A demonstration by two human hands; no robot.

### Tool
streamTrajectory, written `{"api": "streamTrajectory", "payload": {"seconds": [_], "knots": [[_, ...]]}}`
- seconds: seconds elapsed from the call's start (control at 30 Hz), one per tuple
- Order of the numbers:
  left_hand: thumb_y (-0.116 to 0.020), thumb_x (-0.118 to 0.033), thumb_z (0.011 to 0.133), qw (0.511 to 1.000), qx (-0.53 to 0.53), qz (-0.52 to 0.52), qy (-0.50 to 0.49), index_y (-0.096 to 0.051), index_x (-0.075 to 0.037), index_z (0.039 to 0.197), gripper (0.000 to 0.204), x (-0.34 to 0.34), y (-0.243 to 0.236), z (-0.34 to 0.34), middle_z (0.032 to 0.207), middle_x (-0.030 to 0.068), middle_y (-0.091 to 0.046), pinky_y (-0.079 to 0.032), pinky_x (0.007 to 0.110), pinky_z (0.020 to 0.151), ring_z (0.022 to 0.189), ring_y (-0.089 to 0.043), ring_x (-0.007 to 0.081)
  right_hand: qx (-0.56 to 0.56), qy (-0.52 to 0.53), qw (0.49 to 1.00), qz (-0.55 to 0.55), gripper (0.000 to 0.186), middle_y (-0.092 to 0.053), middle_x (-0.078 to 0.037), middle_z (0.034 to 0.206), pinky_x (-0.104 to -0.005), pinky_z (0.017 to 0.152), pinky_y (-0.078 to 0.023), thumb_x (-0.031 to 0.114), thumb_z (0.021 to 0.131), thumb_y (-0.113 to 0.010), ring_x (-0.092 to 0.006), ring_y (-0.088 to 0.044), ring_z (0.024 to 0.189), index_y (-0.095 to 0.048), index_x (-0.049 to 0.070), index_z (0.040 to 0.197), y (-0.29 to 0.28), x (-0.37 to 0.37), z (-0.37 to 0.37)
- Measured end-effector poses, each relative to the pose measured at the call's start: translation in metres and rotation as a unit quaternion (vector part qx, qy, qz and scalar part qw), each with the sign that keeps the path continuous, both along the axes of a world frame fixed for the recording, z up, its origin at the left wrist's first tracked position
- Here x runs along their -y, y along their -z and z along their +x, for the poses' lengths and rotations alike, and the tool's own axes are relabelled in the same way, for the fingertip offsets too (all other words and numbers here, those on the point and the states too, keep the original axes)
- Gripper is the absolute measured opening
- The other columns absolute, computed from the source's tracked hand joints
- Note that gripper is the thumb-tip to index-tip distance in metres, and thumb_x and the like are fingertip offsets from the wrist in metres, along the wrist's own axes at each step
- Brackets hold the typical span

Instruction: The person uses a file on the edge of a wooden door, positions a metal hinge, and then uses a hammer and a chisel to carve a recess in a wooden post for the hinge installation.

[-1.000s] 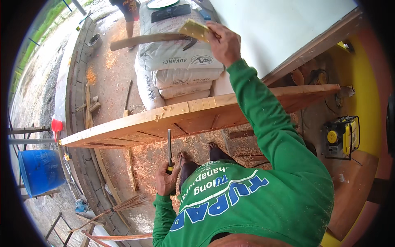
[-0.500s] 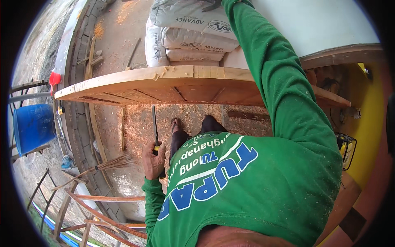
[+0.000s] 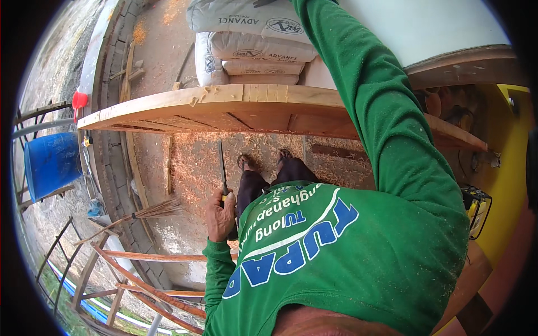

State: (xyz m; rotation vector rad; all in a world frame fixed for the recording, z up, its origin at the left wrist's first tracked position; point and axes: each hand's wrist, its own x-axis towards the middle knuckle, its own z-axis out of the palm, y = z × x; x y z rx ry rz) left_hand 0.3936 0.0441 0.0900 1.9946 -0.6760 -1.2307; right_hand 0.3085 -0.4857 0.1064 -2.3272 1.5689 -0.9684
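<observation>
My left hand [image 3: 221, 215] is closed around the handle of a chisel [image 3: 222, 165]. Its long dark blade points away from me, toward a wooden panel door [image 3: 221, 95] that stands on its edge. Pencil-like lines and a few curled shavings show on the door's upper edge. The chisel is apart from the door. My right arm [image 3: 375, 84] reaches over the door toward stacked pale sacks [image 3: 252, 45]. The right hand lies beyond the top edge of the picture. A dark object [image 3: 266, 2] on the top sack is cut off there.
Wood shavings litter the floor around my feet. At left stand a blue barrel [image 3: 51, 167], a red plastic item [image 3: 80, 100] and a stick broom [image 3: 154, 211]. Curved wooden frame pieces [image 3: 151, 256] are at lower left. A white board [image 3: 431, 28] lies at upper right; a yellow-black lamp [image 3: 476, 210] below.
My view has shifted slightly, and both feet now show below the door. The left hand still grips the chisel, now nearer my body. The right arm stays stretched over the door.
</observation>
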Motion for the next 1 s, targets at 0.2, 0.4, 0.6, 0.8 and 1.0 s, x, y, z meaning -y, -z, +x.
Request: {"api": "streamTrajectory", "payload": {"seconds": [0.2,0.4,0.6,0.8,1.0], "knots": [[-0.049,-0.018,0.082,1.000,-0.005,-0.002,-0.012,-0.052,-0.002,0.087,0.016,0.000,-0.002,-0.010,0.060,-0.0003,-0.047,-0.036,0.020,0.043,0.049,-0.045,0.0066,0.031,0.069,0.979,-0.187,0.038,-0.056,-0.022,0.092,-0.0410,0.074,-0.042,0.026,0.077,-0.046,-0.0328,-0.055,0.084,-0.049,0.001,0.106,-0.026,-0.061,0.000],[-0.048,-0.017,0.083,0.994,-0.064,-0.057,-0.064,-0.048,-0.002,0.091,0.017,-0.005,-0.001,-0.003,0.059,-0.0006,-0.046,-0.036,0.019,0.042,0.048,-0.045,0.0059,-0.013,-0.294,0.951,-0.095,0.056,-0.044,-0.022,0.115,-0.0390,0.088,-0.036,0.030,0.075,-0.055,-0.0365,-0.044,0.103,-0.038,0.000,0.119,-0.003,-0.202,-0.044],[-0.047,-0.019,0.085,0.987,-0.137,-0.074,-0.046,-0.039,-0.005,0.092,0.018,-0.009,-0.009,0.000,0.059,0.0006,-0.046,-0.036,0.019,0.037,0.041,-0.044,0.0068,-0.347,-0.287,0.892,-0.024,0.064,-0.025,-0.008,0.134,-0.0468,0.098,-0.019,0.030,0.074,-0.055,-0.0275,-0.025,0.121,-0.026,0.010,0.129,0.036,-0.304,-0.082],[-0.047,-0.018,0.085,0.982,-0.121,-0.143,0.006,-0.039,-0.004,0.100,0.023,0.007,-0.026,-0.004,0.062,0.0003,-0.045,-0.039,0.019,0.042,0.046,-0.046,0.0065,-0.335,-0.313,0.888,0.020,0.064,-0.025,-0.001,0.133,-0.0479,0.096,-0.022,0.030,0.073,-0.056,-0.0234,-0.025,0.121,-0.027,0.021,0.129,0.031,-0.296,-0.094],[-0.037,-0.027,0.088,0.960,-0.237,-0.143,-0.044,-0.040,-0.007,0.099,0.022,-0.004,-0.025,-0.054,0.060,0.0024,-0.046,-0.038,0.019,0.038,0.043,-0.046,0.0086,-0.309,-0.278,0.906,0.080,0.068,-0.035,-0.005,0.127,-0.0390,0.085,-0.040,0.035,0.070,-0.057,-0.0261,-0.043,0.107,-0.026,0.018,0.128,0.014,-0.271,-0.123]]}}
